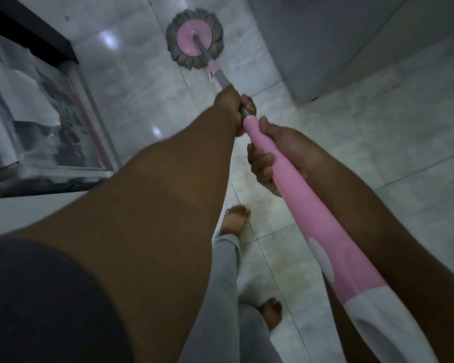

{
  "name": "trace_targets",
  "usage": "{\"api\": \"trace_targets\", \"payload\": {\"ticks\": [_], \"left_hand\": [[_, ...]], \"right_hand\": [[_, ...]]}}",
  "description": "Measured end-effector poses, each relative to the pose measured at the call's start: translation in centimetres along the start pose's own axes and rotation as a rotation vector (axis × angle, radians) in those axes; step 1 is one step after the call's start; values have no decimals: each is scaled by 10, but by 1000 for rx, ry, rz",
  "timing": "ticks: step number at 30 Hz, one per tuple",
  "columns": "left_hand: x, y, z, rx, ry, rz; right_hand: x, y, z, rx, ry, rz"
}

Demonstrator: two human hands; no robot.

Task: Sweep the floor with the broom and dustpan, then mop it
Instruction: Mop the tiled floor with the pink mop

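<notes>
While you mop: the sweeping step seems done, with no broom or dustpan in sight; mopping is in hand.
Feet (233, 221): bare, at 6 o'clock on the tiled floor (378, 153).
Right hand (278, 155): fingers curled tight round the pink handle (312, 218), near centre.
Left hand (232, 110): just beyond, toward 12 o'clock, gripping the grey shaft (222, 79).
Mop head (184, 35): flat on the floor at 12 o'clock, between the glass cabinet (37, 113) at 9 and the white appliance (338, 48) at 2.
Next move: probably draw the head back toward your feet, so keep both grips firm and the head pressed flat.
</notes>
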State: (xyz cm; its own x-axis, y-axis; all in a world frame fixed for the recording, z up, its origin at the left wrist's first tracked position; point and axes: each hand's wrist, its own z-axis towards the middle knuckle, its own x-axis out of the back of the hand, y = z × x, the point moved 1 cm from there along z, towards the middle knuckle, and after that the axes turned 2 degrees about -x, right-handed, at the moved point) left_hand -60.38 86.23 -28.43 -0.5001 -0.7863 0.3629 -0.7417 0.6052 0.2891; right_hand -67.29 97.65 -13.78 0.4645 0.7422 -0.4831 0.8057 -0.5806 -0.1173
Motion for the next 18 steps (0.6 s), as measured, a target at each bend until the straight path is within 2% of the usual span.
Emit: {"api": "trace_targets", "payload": {"ticks": [1,2,3,4,5,7,13,18], "left_hand": [[0,9,-5,55,-3,-191],[-3,25,-14,232,-118,-404],[-6,45,-23,250,-254,-610],[-5,68,-36,64,-320,-593],[-6,77,-49,45,-279,-640],[-27,65,-84,118,-281,-833],[-112,-35,-191,230,-353,-771],[-137,-68,-228,278,-407,-701]], "right_hand": [[11,17,-14,-12,1,4],[22,36,-28,-21,8,6],[34,57,-43,-27,21,5],[46,79,-59,-29,38,5],[58,102,-76,-31,55,7],[80,147,-113,-51,78,30],[138,268,-223,-50,129,143],[154,301,-258,-86,149,135]]}}
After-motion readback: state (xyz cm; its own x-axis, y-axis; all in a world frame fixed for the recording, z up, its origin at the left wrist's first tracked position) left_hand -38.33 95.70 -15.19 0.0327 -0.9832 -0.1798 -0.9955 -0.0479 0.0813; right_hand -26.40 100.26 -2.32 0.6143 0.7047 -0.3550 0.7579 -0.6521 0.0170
